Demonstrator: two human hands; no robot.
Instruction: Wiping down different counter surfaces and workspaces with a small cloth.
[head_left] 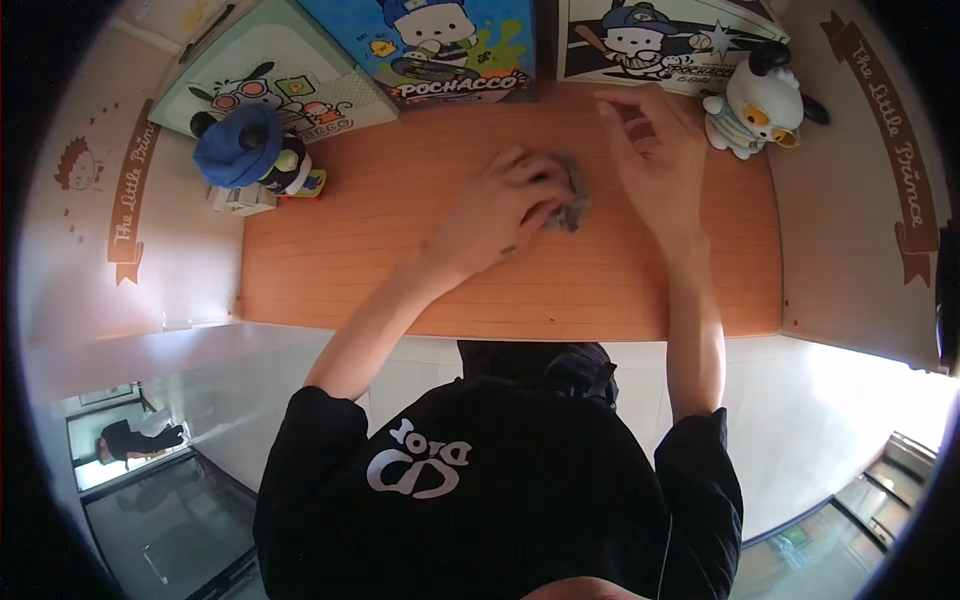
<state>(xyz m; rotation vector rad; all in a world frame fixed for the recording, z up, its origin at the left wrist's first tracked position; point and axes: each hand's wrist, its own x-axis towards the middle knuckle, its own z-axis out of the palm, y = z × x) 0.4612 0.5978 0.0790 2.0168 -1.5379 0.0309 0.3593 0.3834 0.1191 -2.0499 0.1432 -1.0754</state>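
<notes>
My left hand (505, 205) is closed on a crumpled grey cloth (574, 196), which bunches out past the fingers onto the wooden surface (420, 300). Its fingers are slightly blurred. To the right, my right hand (657, 150) is raised over the same surface, fingers bent and apart, with nothing visible in it. Close beside that hand stands a white dog figurine (755, 105) with black ears and yellow glasses. Behind it leans a picture box (660, 45) with a cartoon dog holding a bat.
At the left stands a figurine with a blue cap (238, 148) beside a small white box (250, 200). A green box (290, 95) and a blue box (435, 60) lean at the back. Pale side panels (850, 200) enclose the surface. A person (140, 440) appears far off at lower left.
</notes>
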